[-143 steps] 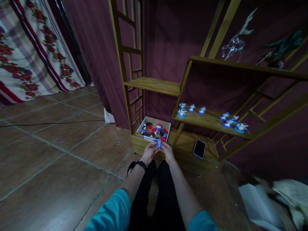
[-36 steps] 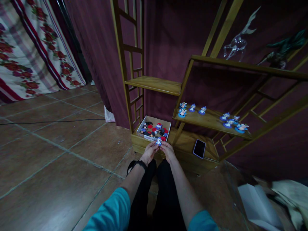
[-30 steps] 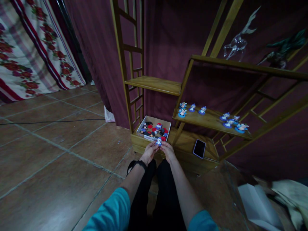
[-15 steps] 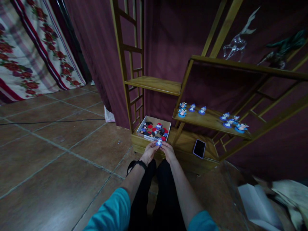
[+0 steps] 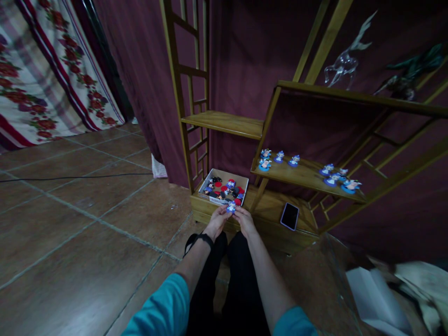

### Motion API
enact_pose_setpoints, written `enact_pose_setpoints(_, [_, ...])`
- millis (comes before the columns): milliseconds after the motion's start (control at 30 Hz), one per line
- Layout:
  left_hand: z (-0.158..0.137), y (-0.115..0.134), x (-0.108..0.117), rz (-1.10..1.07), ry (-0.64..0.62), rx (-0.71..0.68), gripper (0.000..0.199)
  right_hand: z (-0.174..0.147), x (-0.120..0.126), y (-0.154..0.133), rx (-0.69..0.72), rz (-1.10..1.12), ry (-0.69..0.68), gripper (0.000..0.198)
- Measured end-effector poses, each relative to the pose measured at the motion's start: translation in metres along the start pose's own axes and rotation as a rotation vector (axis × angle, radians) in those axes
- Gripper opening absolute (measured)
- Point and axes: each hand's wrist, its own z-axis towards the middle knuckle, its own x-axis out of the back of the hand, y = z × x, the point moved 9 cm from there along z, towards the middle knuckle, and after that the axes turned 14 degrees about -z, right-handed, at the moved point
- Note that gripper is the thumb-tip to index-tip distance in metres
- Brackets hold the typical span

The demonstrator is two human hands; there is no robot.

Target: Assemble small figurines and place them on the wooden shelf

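Between my two hands is a small white and purple figurine (image 5: 231, 206) on a round purple base. My left hand (image 5: 218, 220) grips its left side with closed fingers, and my right hand (image 5: 244, 219) grips its right side. Just beyond my fingertips sits an open white box (image 5: 227, 174) holding several figurines with red, black and purple parts. On the wooden shelf (image 5: 304, 174) to the right stand several small figurines, among them a purple-based one (image 5: 294, 160) and a blue-based one (image 5: 350, 185).
A phone (image 5: 290, 216) lies on the low wooden ledge right of my hands. Higher up, a clear glass deer (image 5: 345, 63) and a dark green ornament (image 5: 408, 74) stand on a shelf. A white box-like object (image 5: 376, 298) rests on the floor at the lower right.
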Motion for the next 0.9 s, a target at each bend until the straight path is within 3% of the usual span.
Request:
enact_pose_setpoints(467, [-0.004,-0.0029,-0.0004,-0.033,0.037,0.078,0.036,0.003,0.002,0.0047,-0.011,-0.027,-0.011,0.025])
enact_pose_setpoints(900, [-0.003,-0.0018,-0.0012,-0.001,0.022,0.071,0.044,0.0005,0.002,0.0018,-0.027,-0.012,0.017,0.022])
